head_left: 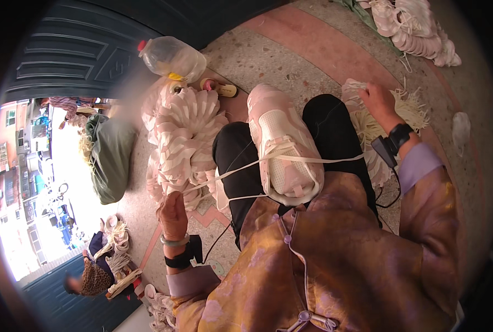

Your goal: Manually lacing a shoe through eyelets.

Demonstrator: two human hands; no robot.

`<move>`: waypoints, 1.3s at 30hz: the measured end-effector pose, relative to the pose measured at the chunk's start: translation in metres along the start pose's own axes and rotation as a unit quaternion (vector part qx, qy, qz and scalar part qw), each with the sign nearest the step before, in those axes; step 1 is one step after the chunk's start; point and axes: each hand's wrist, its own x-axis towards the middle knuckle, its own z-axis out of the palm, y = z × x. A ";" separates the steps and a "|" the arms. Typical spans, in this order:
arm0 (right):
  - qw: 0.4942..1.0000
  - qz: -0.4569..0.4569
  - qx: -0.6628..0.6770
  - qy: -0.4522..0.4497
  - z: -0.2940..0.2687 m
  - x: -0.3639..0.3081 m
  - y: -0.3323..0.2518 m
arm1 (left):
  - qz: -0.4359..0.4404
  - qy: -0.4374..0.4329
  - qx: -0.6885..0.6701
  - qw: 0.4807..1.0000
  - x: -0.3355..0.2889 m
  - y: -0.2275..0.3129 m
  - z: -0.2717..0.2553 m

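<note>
A pink and white shoe upper (282,141) rests on my lap between my black-trousered knees, toe pointing away. Cream shoelace (232,173) crosses its opening and trails out to both sides. Low on the left, my left hand (173,216) is closed with the lace running into its fingers. My right hand (379,102) is farther out, beyond my right knee, its fingers bent together over a pile of pale uppers and cream laces (404,110). What those fingertips grip, if anything, is hidden. The lace's right-hand part reaches past my right knee.
A large heap of pink and white uppers (188,127) lies left of my knees. Behind it stand a clear plastic jug (174,58) and a tape roll (207,84). A green sack (111,157) sits by the doorway. Another person (94,265) is at lower left, near more laces.
</note>
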 end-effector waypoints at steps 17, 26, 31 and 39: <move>0.902 -0.319 0.282 -0.076 -0.084 -0.130 -0.069 | -0.053 -0.117 0.147 0.981 -0.025 -0.053 -0.073; 0.937 -0.337 0.073 0.053 -0.172 -0.101 0.019 | -0.038 0.091 0.228 0.969 -0.040 -0.094 -0.116; 0.947 -0.302 -0.030 0.107 -0.160 -0.095 0.114 | 0.036 0.162 0.286 0.944 -0.040 -0.093 -0.135; 0.995 -0.080 -0.046 0.024 -0.165 -0.124 0.239 | -0.173 0.196 0.164 0.951 -0.091 -0.123 -0.160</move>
